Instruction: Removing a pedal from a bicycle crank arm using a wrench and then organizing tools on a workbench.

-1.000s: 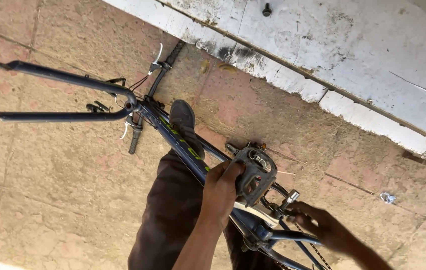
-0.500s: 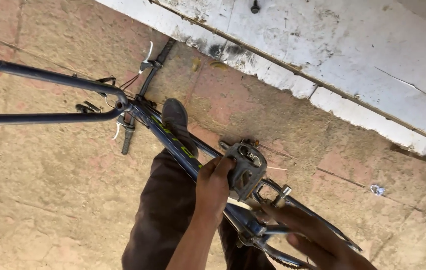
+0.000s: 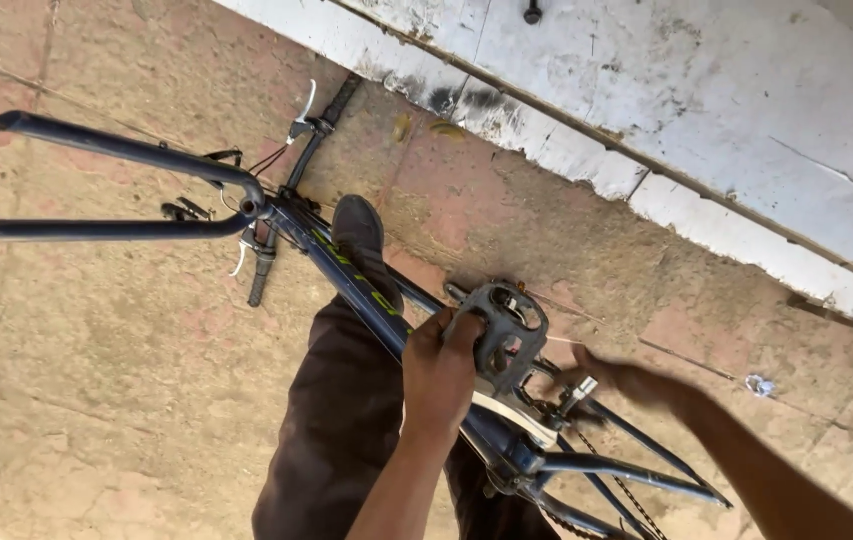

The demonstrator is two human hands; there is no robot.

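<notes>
Gripping the grey pedal (image 3: 508,335) of an upturned dark blue bicycle frame (image 3: 346,268), your left hand (image 3: 438,372) stays closed around the pedal's near edge while your right hand (image 3: 618,380), blurred, reaches toward the crank area (image 3: 536,420); whether its fingers are apart or closed on anything cannot be told. The frame lies across your dark-trousered leg (image 3: 346,440), your shoe (image 3: 358,232) on the tiled floor (image 3: 96,380) beside the down tube, the fork blades (image 3: 96,185) pointing left and the handlebar (image 3: 291,180) resting near the whitewashed kerb (image 3: 646,150). To do this well, you likely want the pedal held firm and square so the crank cannot swing, and your right fingers clear of the chain (image 3: 636,495).
</notes>
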